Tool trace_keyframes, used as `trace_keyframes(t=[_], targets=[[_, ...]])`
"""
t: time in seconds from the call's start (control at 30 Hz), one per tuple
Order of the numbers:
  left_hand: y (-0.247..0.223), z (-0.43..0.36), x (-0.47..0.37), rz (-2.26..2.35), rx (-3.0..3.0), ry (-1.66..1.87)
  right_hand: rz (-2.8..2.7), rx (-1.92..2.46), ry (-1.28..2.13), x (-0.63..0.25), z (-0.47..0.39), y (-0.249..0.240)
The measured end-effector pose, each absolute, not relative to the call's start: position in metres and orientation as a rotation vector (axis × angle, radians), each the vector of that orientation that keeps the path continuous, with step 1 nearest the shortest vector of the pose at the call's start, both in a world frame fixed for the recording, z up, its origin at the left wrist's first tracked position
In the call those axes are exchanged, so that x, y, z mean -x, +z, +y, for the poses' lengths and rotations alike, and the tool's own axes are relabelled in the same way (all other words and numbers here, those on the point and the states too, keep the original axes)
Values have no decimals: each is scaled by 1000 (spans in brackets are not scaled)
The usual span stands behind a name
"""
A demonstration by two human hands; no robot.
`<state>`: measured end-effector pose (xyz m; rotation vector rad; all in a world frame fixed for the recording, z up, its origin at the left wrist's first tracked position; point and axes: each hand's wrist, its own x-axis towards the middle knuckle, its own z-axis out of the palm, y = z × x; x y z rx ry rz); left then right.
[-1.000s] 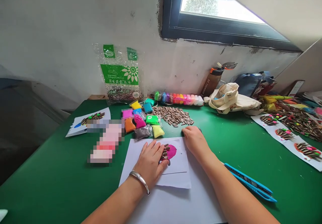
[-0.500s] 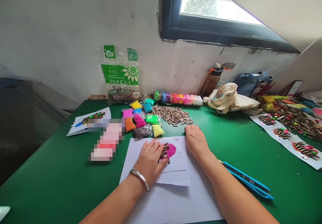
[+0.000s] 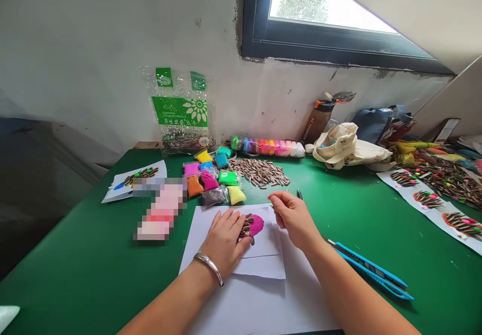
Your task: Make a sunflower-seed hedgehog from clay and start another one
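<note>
My left hand lies flat with its fingers stretched over a sheet of white paper. Beside its thumb a magenta clay shape shows, with striped sunflower seeds set into its left side. The hand covers part of this picture. Above the paper's upper right edge, my right hand is closed in a pinch, thumb against forefinger. Whatever sits between those fingertips is too small to make out. A larger white sheet lies beneath the smaller papers.
Loose sunflower seeds are heaped behind the papers, beside several clay packets. A blue utility knife lies right of my right forearm. A black pen is behind that hand. Finished-looking seed pictures lie far right.
My right hand has moved left and slightly down from beside the seed pile to the paper's upper right edge, uncovering the black pen. The left hand stays in place.
</note>
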<state>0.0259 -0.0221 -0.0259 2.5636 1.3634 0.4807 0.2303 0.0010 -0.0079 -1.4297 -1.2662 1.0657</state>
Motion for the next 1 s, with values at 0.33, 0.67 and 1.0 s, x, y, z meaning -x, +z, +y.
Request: trace_keyframes(t=[0.33,0.67,1.0], targets=[[-23,-22,-27,1366,-2536,458,-636,1019,1764,-229,0,0],[-24,-22,-26,1361,-2549,439,-1738,1442,816,-226,18,-20],[-24,-23,-28,1359,-2536,501,-2617,1369,99,-196,43,-18]])
